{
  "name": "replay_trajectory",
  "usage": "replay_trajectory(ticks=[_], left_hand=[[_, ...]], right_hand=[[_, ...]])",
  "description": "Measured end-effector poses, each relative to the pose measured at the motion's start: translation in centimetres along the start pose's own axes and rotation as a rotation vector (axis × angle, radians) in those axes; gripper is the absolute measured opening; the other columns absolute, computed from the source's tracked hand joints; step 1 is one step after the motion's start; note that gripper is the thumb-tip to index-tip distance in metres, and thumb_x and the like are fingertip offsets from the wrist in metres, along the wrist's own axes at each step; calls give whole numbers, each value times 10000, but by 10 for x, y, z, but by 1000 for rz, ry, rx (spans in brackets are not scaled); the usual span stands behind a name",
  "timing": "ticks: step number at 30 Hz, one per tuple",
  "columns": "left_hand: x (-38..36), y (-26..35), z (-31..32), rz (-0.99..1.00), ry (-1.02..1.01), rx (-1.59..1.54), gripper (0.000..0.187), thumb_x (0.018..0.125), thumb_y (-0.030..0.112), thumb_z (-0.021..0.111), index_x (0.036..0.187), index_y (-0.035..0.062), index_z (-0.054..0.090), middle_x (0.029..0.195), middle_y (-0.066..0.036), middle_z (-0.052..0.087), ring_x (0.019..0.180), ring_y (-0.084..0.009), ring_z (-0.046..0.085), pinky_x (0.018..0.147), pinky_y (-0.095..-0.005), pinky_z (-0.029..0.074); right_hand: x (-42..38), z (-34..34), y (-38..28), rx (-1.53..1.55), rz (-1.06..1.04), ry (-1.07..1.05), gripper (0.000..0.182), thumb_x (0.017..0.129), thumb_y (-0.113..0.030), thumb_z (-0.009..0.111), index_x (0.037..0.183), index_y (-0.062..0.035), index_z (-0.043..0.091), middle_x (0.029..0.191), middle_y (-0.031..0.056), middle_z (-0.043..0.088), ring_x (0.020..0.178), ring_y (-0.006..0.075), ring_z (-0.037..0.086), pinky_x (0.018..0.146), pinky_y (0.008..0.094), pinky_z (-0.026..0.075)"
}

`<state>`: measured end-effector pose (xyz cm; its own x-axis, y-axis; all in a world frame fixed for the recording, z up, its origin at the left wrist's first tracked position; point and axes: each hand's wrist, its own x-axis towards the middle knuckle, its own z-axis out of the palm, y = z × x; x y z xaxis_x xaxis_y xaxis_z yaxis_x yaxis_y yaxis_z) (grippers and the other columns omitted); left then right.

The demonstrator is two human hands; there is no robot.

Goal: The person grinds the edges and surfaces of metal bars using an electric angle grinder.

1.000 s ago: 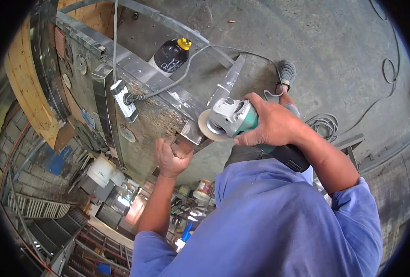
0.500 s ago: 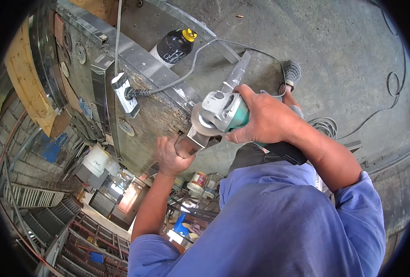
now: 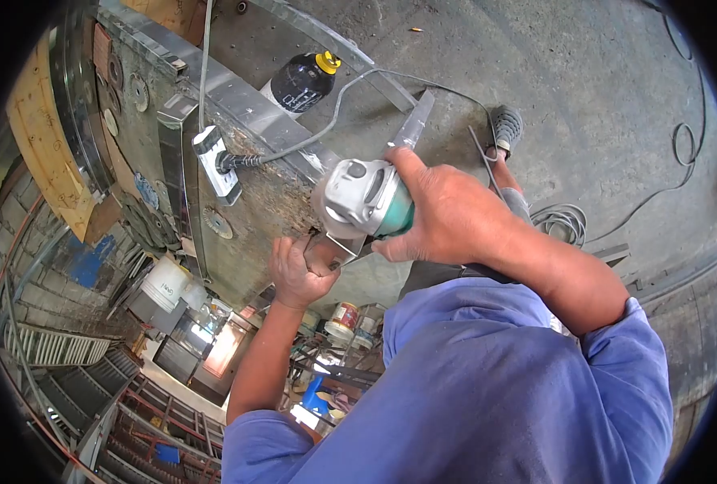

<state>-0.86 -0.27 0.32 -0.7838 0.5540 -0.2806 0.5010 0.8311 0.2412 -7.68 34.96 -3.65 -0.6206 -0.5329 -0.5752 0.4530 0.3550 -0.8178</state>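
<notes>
Fingers of left hand [image 3: 295,274] curled tight on piece [image 3: 324,255]; those of right hand [image 3: 447,208] wrapped round grinder [image 3: 358,195]. Piece sat just below-left of grinder in view; contact between them hidden under grinder. Step, by its look, wanted unyielding left grip, light even pressure, bare fingertips well back from grinder. Cord [image 3: 282,154], above-left of grinder, best lay clear of spinning parts.
</notes>
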Motion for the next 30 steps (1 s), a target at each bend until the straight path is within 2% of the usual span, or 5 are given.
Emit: replay_trajectory(ticks=[5, 8, 20, 23, 30], left_hand=[[-3, -1, 3, -19, -2, 7, 856, 532, 349, 914, 1224, 26, 528, 960, -165, 537, 815, -394, 528, 685, -515, 454], [-3, -2, 3, -15, 1, -5, 814, 574, 345, 908, 1221, 24, 531, 952, -167, 539, 816, -392, 529, 692, -512, 449], [-3, -1, 3, -23, 5, -6, 772, 614, 337, 897, 1212, 15, 530, 970, -178, 547, 836, -405, 537, 719, -523, 458], [-2, 0, 1, -6, 17, -14, 740, 664, 351, 899, 1212, 16, 531, 947, -172, 542, 831, -396, 532, 713, -513, 444], [-3, -1, 5, -31, 7, 9, 747, 646, 352, 898, 1198, 17, 523, 979, -178, 543, 860, -415, 544, 728, -531, 462]], right_hand=[[4, 3, 6, -46, -26, 71, 761, 704, -388, 856, 1208, 32, 470, 921, 299, 704, 934, 468, 702, 826, 513, 566], [5, 10, 13, -28, -50, 110, 943, 681, -425, 893, 1393, -1, 443, 906, 309, 700, 919, 482, 706, 816, 509, 563], [-2, 8, 4, 21, -62, 75, 890, 681, -418, 889, 1340, -7, 456, 903, 321, 690, 906, 502, 695, 809, 529, 554], [-5, 5, -5, 20, -63, 37, 760, 684, -375, 873, 1201, 20, 479, 943, 305, 706, 945, 468, 702, 837, 516, 564], [-3, 15, 7, 23, -69, 105, 860, 683, -409, 887, 1307, 7, 465, 908, 312, 698, 923, 497, 693, 815, 524, 549]])
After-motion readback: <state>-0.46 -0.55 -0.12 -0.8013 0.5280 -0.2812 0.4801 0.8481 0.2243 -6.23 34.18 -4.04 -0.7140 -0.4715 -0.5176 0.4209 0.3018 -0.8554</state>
